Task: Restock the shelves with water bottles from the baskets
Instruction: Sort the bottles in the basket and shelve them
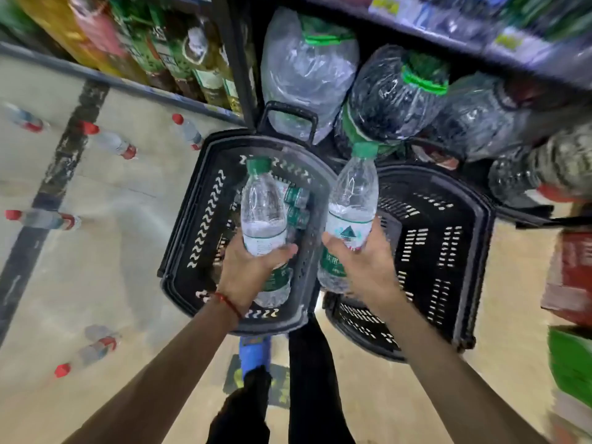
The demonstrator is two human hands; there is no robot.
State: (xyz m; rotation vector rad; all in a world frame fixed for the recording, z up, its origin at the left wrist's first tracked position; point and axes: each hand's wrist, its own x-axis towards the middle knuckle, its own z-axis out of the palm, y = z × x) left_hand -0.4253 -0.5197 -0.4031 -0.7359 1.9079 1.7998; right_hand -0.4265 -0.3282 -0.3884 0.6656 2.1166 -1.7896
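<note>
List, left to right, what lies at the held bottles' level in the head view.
Red-capped bottle on the floor → left basket's outer wall → bottle in the left hand → bottle in the right hand → right basket → red package.

Bright even light, blurred stretched edges, sharper centre

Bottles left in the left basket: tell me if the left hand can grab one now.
Probably not yet. The left hand grips a green-capped bottle, so it has no free fingers. Otherwise the way looks open: the remaining bottles lie just beneath it in the open-topped left basket.
</note>
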